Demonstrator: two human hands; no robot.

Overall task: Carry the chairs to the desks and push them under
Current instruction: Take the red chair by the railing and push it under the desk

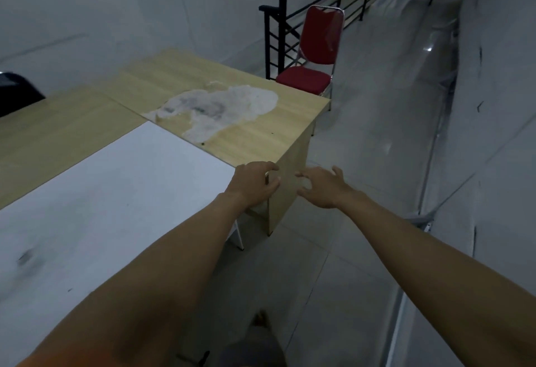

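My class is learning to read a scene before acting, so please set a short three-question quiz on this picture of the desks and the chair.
1. True or false: the left hand grips the red chair.
2. What stands right behind the chair? A: a black railing. B: a white cupboard. C: a door.
3. Fill in: the peeled patch lies on the ____ desk.
Key: 1 false; 2 A; 3 wooden, so it is the wooden desk.

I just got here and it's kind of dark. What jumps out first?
The red padded metal-framed chair stands alone by the black metal railing, far ahead. Nearer, a big pale peeled patch marks the light wooden desk. The left hand and right hand reach forward by its corner, empty.
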